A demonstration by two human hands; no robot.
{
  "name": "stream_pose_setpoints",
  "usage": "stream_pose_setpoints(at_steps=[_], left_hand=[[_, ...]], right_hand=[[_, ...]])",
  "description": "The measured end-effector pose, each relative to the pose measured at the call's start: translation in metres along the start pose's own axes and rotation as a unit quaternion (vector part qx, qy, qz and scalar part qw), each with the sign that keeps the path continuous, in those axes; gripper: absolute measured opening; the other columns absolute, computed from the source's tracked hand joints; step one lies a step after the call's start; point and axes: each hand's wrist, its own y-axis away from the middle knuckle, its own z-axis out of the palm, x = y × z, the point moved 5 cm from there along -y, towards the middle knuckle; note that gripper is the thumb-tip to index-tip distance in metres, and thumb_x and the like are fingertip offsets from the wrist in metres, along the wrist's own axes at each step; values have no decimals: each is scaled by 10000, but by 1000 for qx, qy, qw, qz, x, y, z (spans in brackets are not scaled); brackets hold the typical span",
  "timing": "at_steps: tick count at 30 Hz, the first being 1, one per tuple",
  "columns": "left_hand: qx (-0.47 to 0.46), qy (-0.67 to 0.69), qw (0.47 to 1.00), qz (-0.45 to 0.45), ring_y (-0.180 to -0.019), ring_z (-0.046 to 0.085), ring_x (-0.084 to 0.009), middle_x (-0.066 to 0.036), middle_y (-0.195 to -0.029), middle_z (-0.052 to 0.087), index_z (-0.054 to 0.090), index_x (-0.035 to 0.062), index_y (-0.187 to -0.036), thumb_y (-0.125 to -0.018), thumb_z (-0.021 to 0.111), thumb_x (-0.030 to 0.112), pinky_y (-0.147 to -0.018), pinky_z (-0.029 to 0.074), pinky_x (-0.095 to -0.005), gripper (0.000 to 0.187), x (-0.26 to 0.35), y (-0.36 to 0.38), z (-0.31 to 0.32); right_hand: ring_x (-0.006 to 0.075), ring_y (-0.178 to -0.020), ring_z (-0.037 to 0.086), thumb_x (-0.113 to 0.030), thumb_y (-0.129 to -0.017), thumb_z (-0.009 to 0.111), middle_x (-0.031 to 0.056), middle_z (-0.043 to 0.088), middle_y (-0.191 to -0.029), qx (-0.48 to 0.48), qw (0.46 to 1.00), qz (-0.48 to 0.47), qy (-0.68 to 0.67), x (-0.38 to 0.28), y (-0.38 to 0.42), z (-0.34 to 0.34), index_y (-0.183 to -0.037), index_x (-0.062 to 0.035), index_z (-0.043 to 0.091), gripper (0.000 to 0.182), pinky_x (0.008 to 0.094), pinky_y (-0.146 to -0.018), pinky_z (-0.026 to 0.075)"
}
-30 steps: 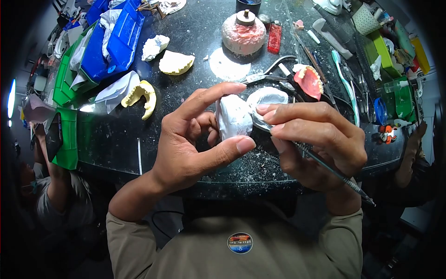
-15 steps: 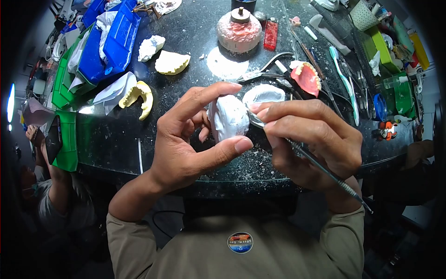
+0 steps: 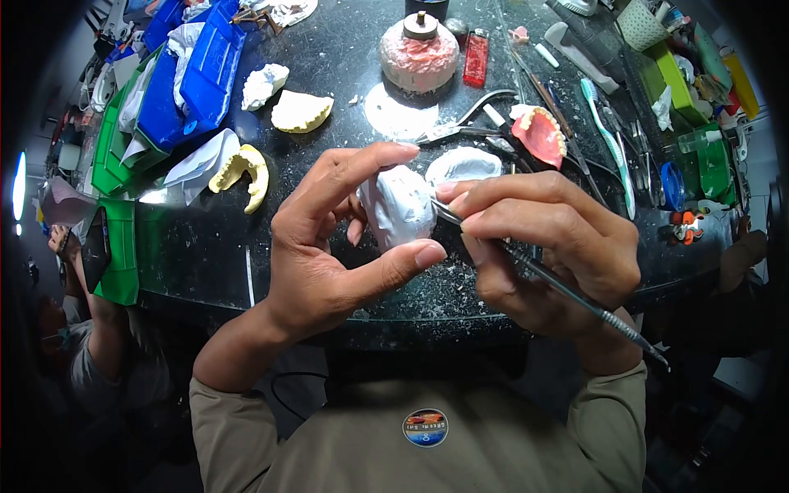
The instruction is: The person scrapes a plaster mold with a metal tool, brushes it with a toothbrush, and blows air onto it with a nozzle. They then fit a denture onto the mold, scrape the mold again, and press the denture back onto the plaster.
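Left hand (image 3: 316,242): fingers clamped on plaster cast (image 3: 399,209). Right hand (image 3: 567,238): fingers pinching carver (image 3: 604,315) at cast's edge. Advise light strokes.

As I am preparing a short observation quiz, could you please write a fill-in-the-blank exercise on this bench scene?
The left hand holds a lump coloured ____.
Of the two hands, the slim metal tool is held by the ____ one.
The lighter beside the pink-smeared pot is coloured ____.
In the picture, the toothbrush lies to the ____ of the pink denture.
Missing words: white; right; red; right.
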Motion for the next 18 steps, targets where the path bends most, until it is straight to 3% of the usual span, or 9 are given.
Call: stream_pose_setpoints(at_steps=[18], left_hand=[[16, 2, 1000, 22, -827, 524, -30, -42, -1090, 553, 588, 58, -1240, -679, 855, 148, -605, 396, -155, 628, 0, -1, 3]], right_hand=[[268, -884, 694, 132, -724, 645, 190, 660, -908, 42, 999, -3, -18, 3, 4, 0, -906, 46, 614, 204, 344, -759, 586]])
